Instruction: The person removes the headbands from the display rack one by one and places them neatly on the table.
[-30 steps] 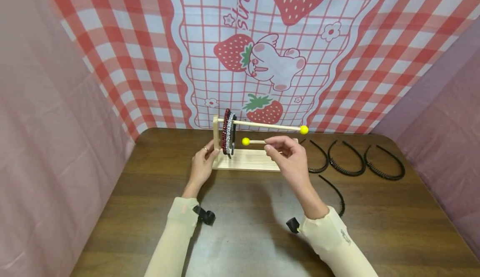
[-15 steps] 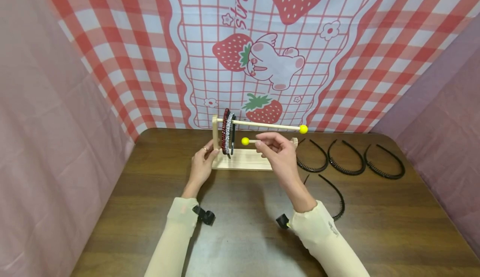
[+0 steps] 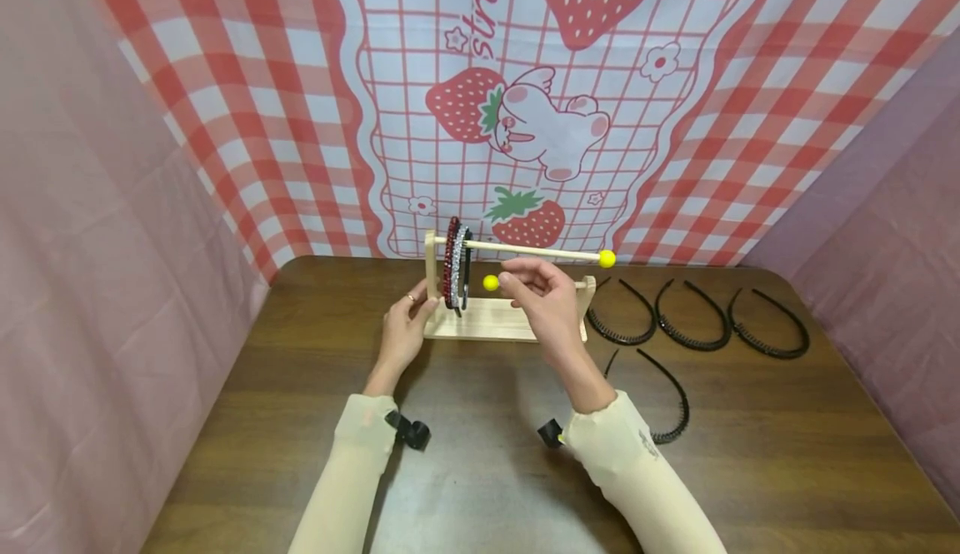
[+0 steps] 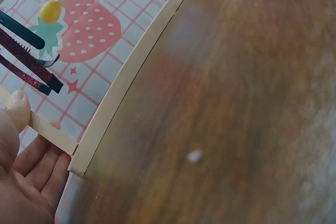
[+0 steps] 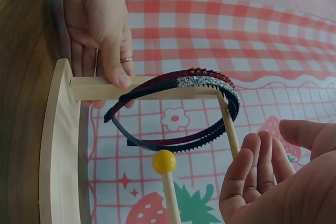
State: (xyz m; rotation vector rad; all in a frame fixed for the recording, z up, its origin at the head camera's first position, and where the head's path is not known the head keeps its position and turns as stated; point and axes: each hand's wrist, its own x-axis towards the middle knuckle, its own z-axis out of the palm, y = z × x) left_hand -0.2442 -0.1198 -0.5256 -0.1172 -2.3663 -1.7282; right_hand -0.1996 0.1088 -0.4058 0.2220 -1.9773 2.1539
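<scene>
Well, the left hand [image 3: 402, 333] grips the wooden stand [image 3: 487, 319]; hold it firm. The right hand [image 3: 551, 306] looks empty; go gently around the lower yellow ball [image 3: 491, 282].

"What stands ahead of you?"

"Your rack [image 3: 498, 321], on the table [image 3: 465, 487], before the cloth [image 3: 420, 146]. You have your left hand [image 3: 405, 333] on its left post [image 3: 431, 262], your right hand [image 3: 552, 316] by its lower rod [image 5: 171, 195]."

"And your hung headbands [image 3: 457, 275]?"

"Three, on the upper rod [image 3: 540, 251], beside the left post. Right of the rack, three loose headbands [image 3: 693, 347] lie in a row, a fourth [image 3: 686, 404] nearer you."
</scene>
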